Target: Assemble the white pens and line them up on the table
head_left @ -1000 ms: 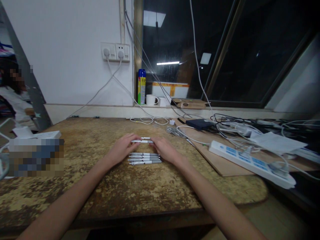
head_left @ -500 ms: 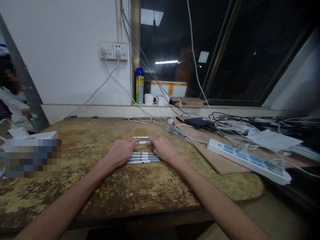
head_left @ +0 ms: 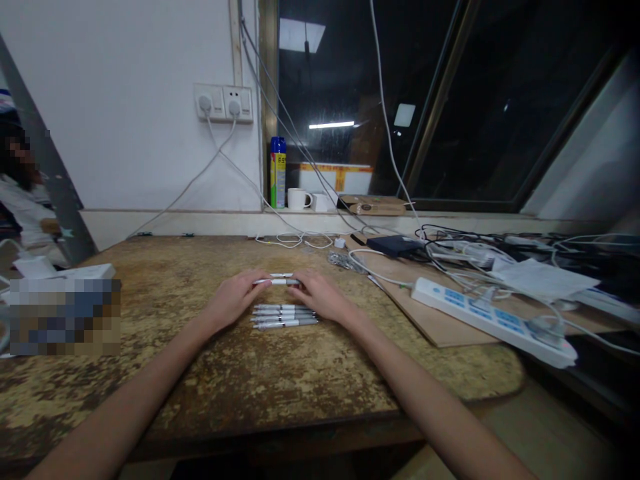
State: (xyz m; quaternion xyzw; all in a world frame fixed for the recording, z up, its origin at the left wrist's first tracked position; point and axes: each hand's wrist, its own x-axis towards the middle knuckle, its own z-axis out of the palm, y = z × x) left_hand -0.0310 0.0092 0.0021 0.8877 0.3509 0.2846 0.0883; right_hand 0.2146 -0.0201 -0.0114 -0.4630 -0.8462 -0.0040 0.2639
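Note:
My left hand and my right hand face each other over the desk, fingers closed about opposite ends of one white and grey pen. Just beyond it lies a second pen, its ends partly hidden by my fingers. Nearer to me, several similar white and grey pens lie side by side in a row, parallel to the held one. My right wrist is close to their right ends.
The worn wooden desk carries a brown board with a white power strip and tangled cables at right. A dark box lies behind. On the sill stand a spray can and a white mug. A person sits far left.
Both hands and the pen between them have shifted slightly left and away from me, closer to the far pen. The row of pens has stayed in place.

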